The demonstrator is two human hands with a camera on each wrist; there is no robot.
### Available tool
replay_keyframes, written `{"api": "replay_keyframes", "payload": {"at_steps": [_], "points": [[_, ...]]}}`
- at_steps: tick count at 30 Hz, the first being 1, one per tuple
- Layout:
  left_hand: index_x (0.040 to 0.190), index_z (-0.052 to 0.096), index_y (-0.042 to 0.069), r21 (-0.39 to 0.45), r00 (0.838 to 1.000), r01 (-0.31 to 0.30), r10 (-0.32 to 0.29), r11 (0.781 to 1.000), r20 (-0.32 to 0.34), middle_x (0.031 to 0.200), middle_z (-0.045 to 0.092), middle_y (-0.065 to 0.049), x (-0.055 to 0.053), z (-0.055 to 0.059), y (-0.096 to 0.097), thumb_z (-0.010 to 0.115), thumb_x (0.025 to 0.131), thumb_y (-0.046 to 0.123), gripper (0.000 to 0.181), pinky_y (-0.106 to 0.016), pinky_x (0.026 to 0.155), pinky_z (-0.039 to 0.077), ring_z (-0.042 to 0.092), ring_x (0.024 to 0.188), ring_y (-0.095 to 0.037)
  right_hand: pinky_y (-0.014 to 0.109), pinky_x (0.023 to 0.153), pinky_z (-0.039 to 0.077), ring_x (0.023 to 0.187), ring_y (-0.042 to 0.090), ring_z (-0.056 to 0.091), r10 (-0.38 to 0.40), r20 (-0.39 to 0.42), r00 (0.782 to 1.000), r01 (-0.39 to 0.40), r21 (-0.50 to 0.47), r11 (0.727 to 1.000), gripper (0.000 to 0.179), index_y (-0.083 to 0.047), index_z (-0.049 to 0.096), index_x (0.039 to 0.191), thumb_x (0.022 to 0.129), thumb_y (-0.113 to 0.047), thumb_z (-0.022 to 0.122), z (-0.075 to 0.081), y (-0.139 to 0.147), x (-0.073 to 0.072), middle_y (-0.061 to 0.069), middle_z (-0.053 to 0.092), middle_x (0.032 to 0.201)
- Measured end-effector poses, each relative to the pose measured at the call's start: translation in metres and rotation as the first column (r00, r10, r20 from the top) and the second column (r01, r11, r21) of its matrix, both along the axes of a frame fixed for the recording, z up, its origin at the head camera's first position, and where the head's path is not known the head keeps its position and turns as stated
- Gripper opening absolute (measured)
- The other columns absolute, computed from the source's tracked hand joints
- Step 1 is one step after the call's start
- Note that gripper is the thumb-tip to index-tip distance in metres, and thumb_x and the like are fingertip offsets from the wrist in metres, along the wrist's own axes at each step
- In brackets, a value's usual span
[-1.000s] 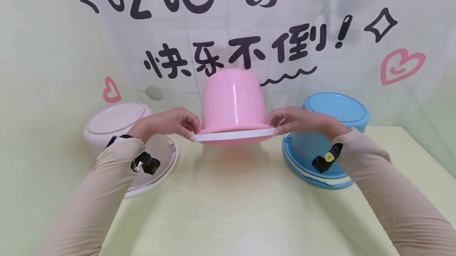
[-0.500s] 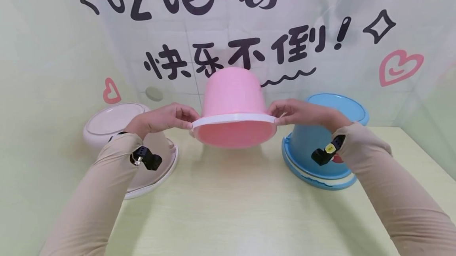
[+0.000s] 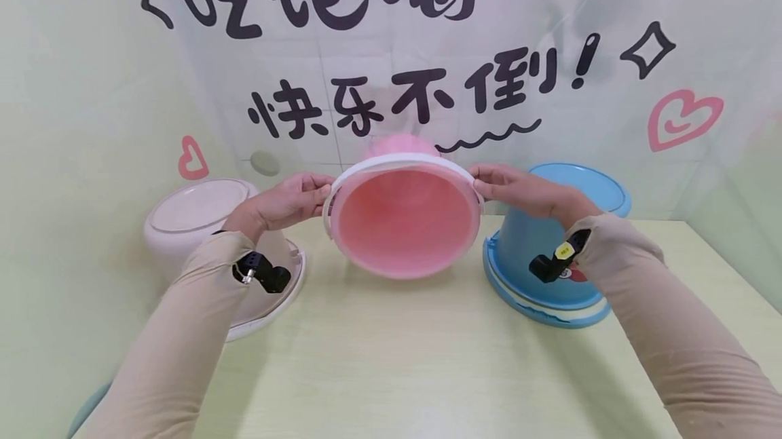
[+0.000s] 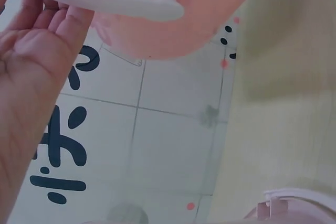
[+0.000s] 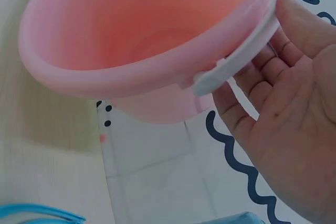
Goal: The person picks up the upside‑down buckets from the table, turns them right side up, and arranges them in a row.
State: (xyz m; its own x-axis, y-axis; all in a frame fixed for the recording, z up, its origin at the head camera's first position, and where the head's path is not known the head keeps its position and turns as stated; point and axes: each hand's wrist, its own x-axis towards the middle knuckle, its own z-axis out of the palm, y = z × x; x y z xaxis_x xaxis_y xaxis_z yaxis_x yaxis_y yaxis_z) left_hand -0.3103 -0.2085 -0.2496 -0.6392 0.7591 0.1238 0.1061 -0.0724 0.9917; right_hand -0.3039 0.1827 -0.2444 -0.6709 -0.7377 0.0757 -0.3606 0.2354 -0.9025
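A pink bucket is held up in the middle of the head view, tilted so that its mouth faces me and its base points to the wall. Its white handle lies along the upper rim. My left hand grips the rim and handle from the left side. On the other side my right hand pinches the rim and handle, with the thumb on the handle in the right wrist view. Behind the rim, some fingertips of both hands are hidden.
Upside down on the table, a pale pink bucket stands at left and a blue bucket at right. A printed wall sheet rises behind. At lower left a bluish-green edge shows.
The pink bucket has turned from upside down to facing me; its mouth has swung up and its base has gone back. Both hands have kept hold of the rim. The other buckets stay put.
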Motion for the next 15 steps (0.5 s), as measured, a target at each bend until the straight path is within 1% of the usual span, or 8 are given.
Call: {"api": "replay_keyframes", "payload": {"at_steps": [3, 6, 9, 11, 13, 15], "points": [[0.100, 0.064, 0.006, 0.035, 1.000, -0.018, 0.017, 0.999, 0.025, 0.091, 0.064, -0.004, -0.001, 0.003, 0.001, 0.043, 0.098, 0.011, 0.022, -0.025, 0.079, 0.049, 0.059, 0.082, -0.013, 0.045, 0.097, 0.034, 0.105, 0.033, 0.046, -0.050, 0.040, 0.998, 0.052, -0.036, 0.998, 0.027, -0.007, 0.049, 0.115, 0.098, -0.027, 0.044, 0.001, -0.004, 0.000, 0.019, 0.051, 0.106], [0.095, 0.067, 0.007, 0.079, 0.998, -0.013, 0.009, 0.997, 0.058, 0.086, 0.065, -0.003, -0.003, 0.004, 0.001, 0.040, 0.099, 0.013, 0.028, -0.024, 0.074, 0.049, 0.059, 0.078, -0.014, 0.040, 0.098, 0.036, 0.108, 0.033, 0.045, -0.063, 0.100, 0.993, 0.072, -0.091, 0.993, 0.029, -0.004, 0.048, 0.113, 0.098, -0.029, 0.042, 0.000, -0.008, -0.002, 0.016, 0.050, 0.106], [0.092, 0.069, 0.007, 0.106, 0.995, -0.006, -0.005, 0.994, 0.101, 0.083, 0.065, -0.003, -0.006, 0.005, 0.001, 0.038, 0.099, 0.014, 0.032, -0.024, 0.071, 0.049, 0.059, 0.076, -0.014, 0.034, 0.092, 0.041, 0.099, 0.026, 0.048, -0.058, 0.188, 0.980, 0.086, -0.144, 0.986, 0.028, -0.005, 0.049, 0.107, 0.099, -0.030, 0.039, 0.000, -0.012, -0.005, 0.013, 0.050, 0.099], [0.092, 0.069, 0.007, 0.108, 0.991, -0.009, -0.006, 0.994, 0.136, 0.083, 0.065, -0.003, -0.007, 0.005, 0.002, 0.034, 0.101, 0.013, 0.036, -0.024, 0.070, 0.049, 0.058, 0.077, -0.014, 0.033, 0.087, 0.043, 0.091, 0.022, 0.049, -0.049, 0.240, 0.970, 0.091, -0.169, 0.981, 0.027, -0.006, 0.051, 0.104, 0.099, -0.029, 0.037, 0.000, -0.013, -0.007, 0.009, 0.052, 0.094], [0.094, 0.068, 0.008, 0.098, 0.985, -0.034, 0.017, 0.995, 0.169, 0.084, 0.064, -0.004, -0.007, 0.005, 0.003, 0.030, 0.101, 0.013, 0.040, -0.024, 0.070, 0.050, 0.058, 0.078, -0.014, 0.032, 0.082, 0.045, 0.085, 0.019, 0.050, -0.055, 0.282, 0.958, 0.107, -0.174, 0.979, 0.027, -0.008, 0.054, 0.102, 0.100, -0.028, 0.036, 0.001, -0.014, -0.007, 0.007, 0.053, 0.090], [0.095, 0.068, 0.008, 0.080, 0.978, -0.069, 0.052, 0.994, 0.200, 0.085, 0.063, -0.005, -0.008, 0.006, 0.005, 0.026, 0.102, 0.012, 0.042, -0.024, 0.070, 0.051, 0.058, 0.078, -0.014, 0.031, 0.079, 0.046, 0.084, 0.019, 0.051, -0.069, 0.317, 0.946, 0.129, -0.171, 0.977, 0.028, -0.009, 0.056, 0.102, 0.100, -0.028, 0.035, 0.002, -0.016, -0.007, 0.006, 0.054, 0.089]]}}
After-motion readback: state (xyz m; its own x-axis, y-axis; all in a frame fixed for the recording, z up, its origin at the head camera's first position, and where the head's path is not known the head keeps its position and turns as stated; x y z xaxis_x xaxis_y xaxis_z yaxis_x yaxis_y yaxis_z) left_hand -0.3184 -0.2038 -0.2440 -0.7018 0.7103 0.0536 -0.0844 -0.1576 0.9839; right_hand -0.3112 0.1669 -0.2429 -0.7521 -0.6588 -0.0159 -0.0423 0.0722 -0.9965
